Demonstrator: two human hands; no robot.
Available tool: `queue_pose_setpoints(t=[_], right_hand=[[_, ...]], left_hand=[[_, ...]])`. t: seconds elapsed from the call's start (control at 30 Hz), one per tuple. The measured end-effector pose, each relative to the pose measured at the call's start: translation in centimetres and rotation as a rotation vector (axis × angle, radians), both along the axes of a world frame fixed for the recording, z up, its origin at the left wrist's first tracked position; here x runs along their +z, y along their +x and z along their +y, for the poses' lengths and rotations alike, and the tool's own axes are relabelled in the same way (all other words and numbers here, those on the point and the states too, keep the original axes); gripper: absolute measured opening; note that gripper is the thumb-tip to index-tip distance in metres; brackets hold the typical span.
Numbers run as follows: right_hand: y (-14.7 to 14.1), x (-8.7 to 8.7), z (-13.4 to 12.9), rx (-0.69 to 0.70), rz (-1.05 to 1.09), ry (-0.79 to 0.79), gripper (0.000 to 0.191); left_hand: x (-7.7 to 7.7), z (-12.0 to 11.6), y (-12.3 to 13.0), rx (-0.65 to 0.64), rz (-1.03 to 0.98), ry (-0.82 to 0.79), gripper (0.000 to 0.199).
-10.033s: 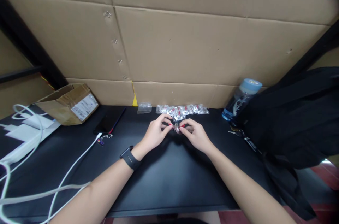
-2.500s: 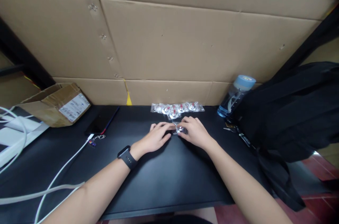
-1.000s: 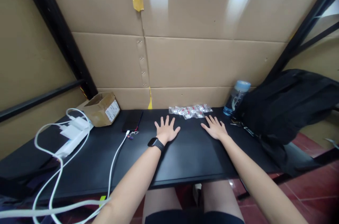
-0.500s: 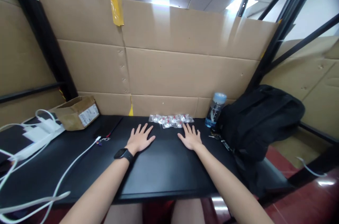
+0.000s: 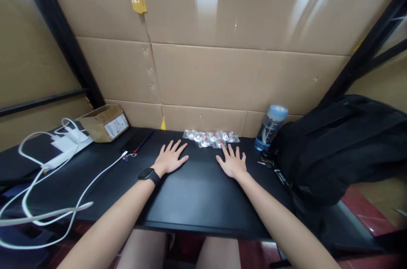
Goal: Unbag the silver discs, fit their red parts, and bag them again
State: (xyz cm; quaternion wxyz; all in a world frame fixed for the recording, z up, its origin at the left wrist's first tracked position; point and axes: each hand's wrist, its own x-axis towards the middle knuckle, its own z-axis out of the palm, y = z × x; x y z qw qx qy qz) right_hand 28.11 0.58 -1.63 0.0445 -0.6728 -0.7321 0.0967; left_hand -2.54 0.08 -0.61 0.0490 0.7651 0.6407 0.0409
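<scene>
My left hand (image 5: 169,159) lies flat on the black table (image 5: 203,201) with its fingers spread, holding nothing; a black watch (image 5: 149,175) is on that wrist. To its right, my right hand (image 5: 232,162) also rests palm down, fingers apart and nothing in it. Just beyond the hands, a row of several clear plastic packets (image 5: 210,137) with round silvery items and red spots lies near the cardboard wall. The right fingertips are close to the packets; whether they touch cannot be told.
An open cardboard box (image 5: 106,124), a dark phone (image 5: 135,141) with a white cable and a white power strip (image 5: 68,150) are at the left. A water bottle (image 5: 270,128), keys (image 5: 265,163) and a black backpack (image 5: 340,146) stand or lie at the right. Cardboard panels (image 5: 203,78) rise behind.
The head view has tilted down and come slightly closer, so the table objects look larger and less ceiling shows. Both hands stay flat on the table.
</scene>
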Motion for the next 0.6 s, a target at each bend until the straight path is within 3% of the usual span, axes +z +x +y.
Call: queue_pose_setpoints(t=[0.13,0.27,0.37,0.43,0.6], right_hand=[[-0.1,0.1,-0.3,-0.023,0.000,0.016,0.076],[-1.1,0.8,-0.5,-0.123,-0.046,0.234,0.070],[-3.2,1.7,0.0,0.034,-0.074,0.389,0.057],[-5.1,2.2,0.7,0.147,-0.055,0.395,0.054],[-8.5,2.3,1.7,0.175,0.005,0.359,0.044]], left_hand=[[0.1,0.0,-0.2,-0.007,-0.019,-0.003,0.075],[0.4,0.1,-0.6,-0.039,-0.054,0.011,0.076],[0.6,0.3,-1.2,-0.062,-0.090,-0.004,0.077],[0.7,0.5,-1.8,-0.083,-0.110,-0.032,0.075],[0.8,0.6,-3.1,-0.172,-0.153,-0.090,0.067]])
